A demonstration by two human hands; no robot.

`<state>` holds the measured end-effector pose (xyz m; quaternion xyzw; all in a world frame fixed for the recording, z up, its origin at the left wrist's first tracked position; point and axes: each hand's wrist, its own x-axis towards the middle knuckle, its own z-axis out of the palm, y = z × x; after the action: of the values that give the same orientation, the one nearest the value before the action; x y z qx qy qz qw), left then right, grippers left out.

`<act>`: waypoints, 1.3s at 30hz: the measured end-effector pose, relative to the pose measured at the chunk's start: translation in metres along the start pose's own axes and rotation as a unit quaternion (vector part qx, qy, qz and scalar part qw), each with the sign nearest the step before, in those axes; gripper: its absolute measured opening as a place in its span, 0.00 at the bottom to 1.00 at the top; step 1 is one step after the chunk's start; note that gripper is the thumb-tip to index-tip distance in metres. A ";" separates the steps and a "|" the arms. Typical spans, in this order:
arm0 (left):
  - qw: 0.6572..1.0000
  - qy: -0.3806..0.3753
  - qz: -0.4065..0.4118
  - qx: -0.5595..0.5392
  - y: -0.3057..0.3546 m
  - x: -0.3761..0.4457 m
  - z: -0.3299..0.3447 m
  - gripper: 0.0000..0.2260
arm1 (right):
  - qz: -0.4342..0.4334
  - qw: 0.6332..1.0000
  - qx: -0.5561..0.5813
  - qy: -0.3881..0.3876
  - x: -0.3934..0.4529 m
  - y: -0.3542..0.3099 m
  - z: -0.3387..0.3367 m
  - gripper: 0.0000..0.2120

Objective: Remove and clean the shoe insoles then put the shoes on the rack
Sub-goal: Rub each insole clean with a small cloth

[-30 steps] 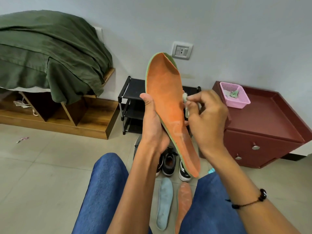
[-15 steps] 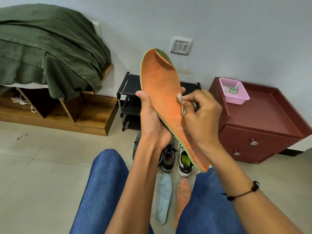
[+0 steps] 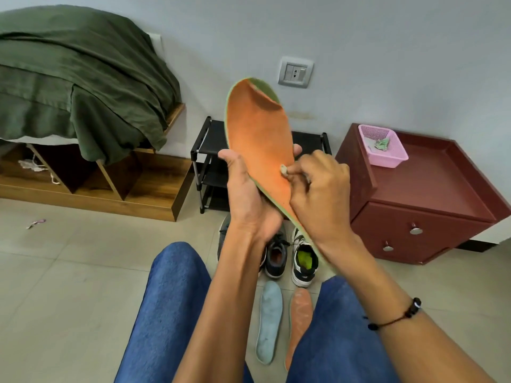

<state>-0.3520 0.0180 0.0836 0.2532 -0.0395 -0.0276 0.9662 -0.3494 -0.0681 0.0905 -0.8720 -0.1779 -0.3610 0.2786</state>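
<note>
The small wad (image 3: 284, 170) pinched in the right hand (image 3: 323, 194) has been drawn lower across the orange insole (image 3: 260, 145), gripped by the left hand (image 3: 249, 194), so wiping continues.

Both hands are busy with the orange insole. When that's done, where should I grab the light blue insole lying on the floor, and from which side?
Take the light blue insole at its near, narrower heel end, coming straight down between the knees. It lies flat and lengthwise, toe toward the shoes, so the heel is closest. Pinch from its left edge: the orange insole on the floor lies close along its right.
</note>
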 end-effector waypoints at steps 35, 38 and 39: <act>1.000 0.005 0.008 0.005 -0.005 -0.002 -0.002 0.36 | 0.282 0.937 0.183 0.099 0.006 -0.011 0.004 0.05; 0.999 0.006 0.002 0.048 -0.010 -0.004 0.004 0.30 | 0.371 0.877 0.268 0.145 0.013 -0.012 0.009 0.09; 0.997 0.014 0.001 0.073 -0.011 -0.004 0.004 0.29 | 0.384 0.866 0.278 0.160 0.016 -0.013 0.010 0.10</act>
<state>-0.3570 0.0062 0.0815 0.3236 -0.0286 -0.0198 0.9456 -0.3398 -0.0503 0.1004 -0.6883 0.1249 -0.2956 0.6506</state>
